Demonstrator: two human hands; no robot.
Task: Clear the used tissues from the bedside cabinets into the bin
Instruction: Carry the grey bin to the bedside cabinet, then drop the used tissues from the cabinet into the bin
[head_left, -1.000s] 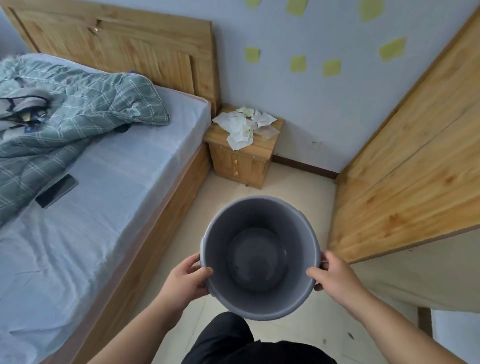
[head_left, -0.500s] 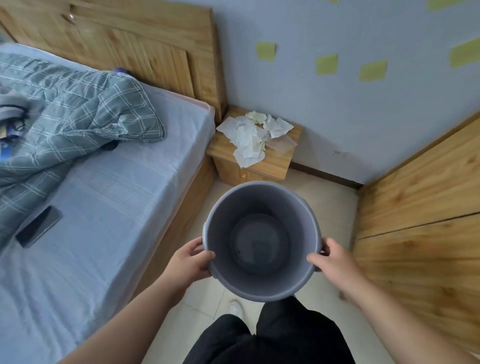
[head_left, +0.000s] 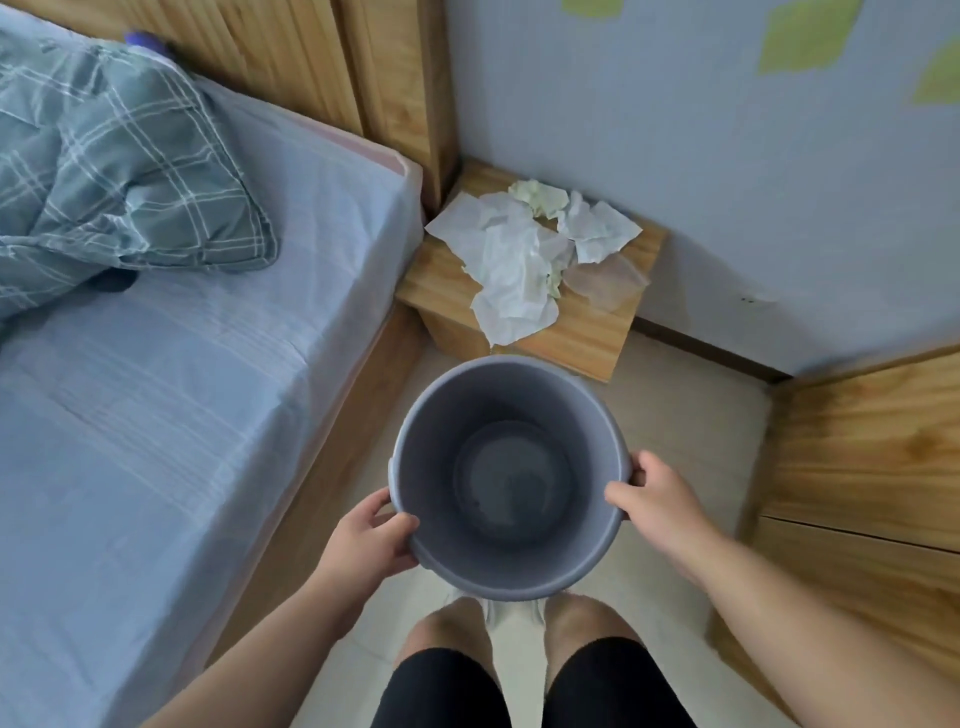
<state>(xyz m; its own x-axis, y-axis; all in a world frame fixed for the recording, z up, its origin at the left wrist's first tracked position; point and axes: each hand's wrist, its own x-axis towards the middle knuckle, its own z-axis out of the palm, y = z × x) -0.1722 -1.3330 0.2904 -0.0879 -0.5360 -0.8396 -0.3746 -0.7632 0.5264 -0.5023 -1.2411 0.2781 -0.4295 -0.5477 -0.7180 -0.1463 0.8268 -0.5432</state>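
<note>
Gripping the empty bin (head_left: 506, 467) with left hand (head_left: 371, 540) and right hand (head_left: 662, 506); tissues (head_left: 524, 260) beyond the grip, none binned yet.

I hold the bin (head_left: 506, 475) before me, above the floor. Beyond it stands the bedside cabinet (head_left: 587, 332), against the wall, tissues (head_left: 511, 270) heaped on top. The bed (head_left: 182, 374) lies left; apparently a wardrobe (head_left: 872, 467) right.
</note>
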